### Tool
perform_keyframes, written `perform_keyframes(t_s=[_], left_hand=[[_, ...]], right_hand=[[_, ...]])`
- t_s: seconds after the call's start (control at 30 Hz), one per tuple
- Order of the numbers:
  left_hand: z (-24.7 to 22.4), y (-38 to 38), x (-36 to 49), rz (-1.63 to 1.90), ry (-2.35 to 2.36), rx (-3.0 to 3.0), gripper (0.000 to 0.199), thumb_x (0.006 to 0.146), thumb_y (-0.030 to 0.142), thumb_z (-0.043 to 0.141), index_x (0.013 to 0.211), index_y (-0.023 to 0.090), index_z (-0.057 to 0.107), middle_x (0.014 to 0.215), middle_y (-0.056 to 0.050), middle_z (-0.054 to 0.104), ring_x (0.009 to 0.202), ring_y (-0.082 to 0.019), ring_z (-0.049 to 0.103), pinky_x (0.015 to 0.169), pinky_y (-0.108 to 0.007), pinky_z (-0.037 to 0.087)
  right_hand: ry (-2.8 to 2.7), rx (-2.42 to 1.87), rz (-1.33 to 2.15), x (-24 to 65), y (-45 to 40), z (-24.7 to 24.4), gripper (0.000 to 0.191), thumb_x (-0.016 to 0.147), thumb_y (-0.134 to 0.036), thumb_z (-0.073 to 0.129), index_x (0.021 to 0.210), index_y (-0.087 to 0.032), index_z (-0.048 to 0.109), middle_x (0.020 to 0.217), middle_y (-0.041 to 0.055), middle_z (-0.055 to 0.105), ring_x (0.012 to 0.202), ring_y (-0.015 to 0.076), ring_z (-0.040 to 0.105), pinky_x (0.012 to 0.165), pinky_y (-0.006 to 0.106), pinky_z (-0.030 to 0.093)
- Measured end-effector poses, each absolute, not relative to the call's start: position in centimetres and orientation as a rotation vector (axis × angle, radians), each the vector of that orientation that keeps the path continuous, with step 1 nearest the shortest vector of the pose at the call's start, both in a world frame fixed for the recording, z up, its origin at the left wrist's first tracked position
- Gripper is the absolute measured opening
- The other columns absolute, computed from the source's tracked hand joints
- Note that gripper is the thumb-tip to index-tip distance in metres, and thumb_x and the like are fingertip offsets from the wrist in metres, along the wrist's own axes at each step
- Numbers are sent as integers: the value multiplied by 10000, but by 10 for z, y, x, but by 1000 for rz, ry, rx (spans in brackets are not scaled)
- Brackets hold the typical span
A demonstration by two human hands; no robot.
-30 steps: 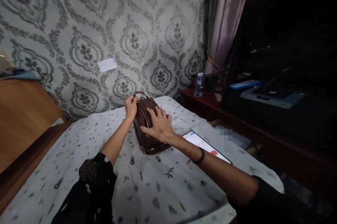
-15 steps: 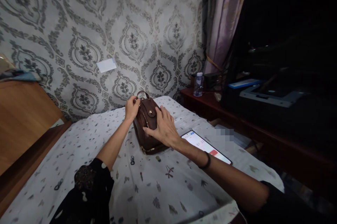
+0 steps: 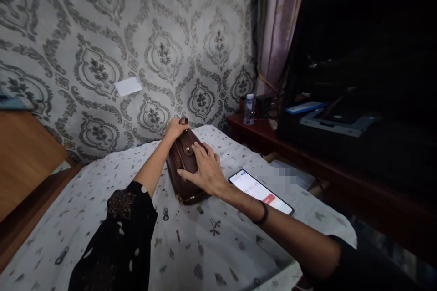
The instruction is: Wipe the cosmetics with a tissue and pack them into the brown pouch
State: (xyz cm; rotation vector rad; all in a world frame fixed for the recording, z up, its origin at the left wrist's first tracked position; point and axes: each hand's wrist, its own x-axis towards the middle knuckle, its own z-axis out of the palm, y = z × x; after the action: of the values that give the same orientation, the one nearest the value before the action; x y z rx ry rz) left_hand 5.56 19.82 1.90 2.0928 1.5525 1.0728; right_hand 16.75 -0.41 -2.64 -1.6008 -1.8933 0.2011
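A dark brown bag [image 3: 174,163] with gold zips and a round gold clasp lies on a bed with a white patterned sheet [image 3: 136,218]. At the bag's far end, my left hand [image 3: 175,130] has its fingers closed around the top handle. My right hand [image 3: 206,170] rests with spread fingers on the front and right side of the bag. A phone [image 3: 261,192] with a lit screen lies on the sheet, just right of my right wrist.
A clear bottle [image 3: 249,109] stands on a dark red table [image 3: 235,120] at the right, near a large black screen [image 3: 368,68]. A wooden board [image 3: 30,159] is at the left. A patterned wall rises behind the bed, with a white card [image 3: 128,86] on it.
My left hand has moved from the bag's upper left edge over onto its handle. My right hand stays on the bag. The whole view has shifted slightly.
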Motion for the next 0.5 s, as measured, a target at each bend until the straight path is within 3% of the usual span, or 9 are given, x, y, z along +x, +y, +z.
perform_keyframes(t_s=[0.27, 0.5], left_hand=[[19, 183, 58, 1105, 1680, 2200, 215, 726, 349, 683, 608, 207, 572, 657, -21, 603, 759, -211, 584, 676, -288, 365], [17, 168, 57, 1145, 1548, 2212, 227, 743, 354, 665, 602, 184, 610, 587, 1, 592, 653, -179, 560, 650, -280, 381]], right_hand=[[-1907, -1610, 214, 167, -4, -25, 889, 783, -639, 620, 1455, -101, 397, 1582, 153, 334, 1464, 331, 215, 1144, 535, 256], [-1907, -1602, 186, 167, 0, -30, 893, 775, -682, 606, 1436, -111, 420, 1569, 166, 350, 1452, 351, 235, 1131, 562, 266]])
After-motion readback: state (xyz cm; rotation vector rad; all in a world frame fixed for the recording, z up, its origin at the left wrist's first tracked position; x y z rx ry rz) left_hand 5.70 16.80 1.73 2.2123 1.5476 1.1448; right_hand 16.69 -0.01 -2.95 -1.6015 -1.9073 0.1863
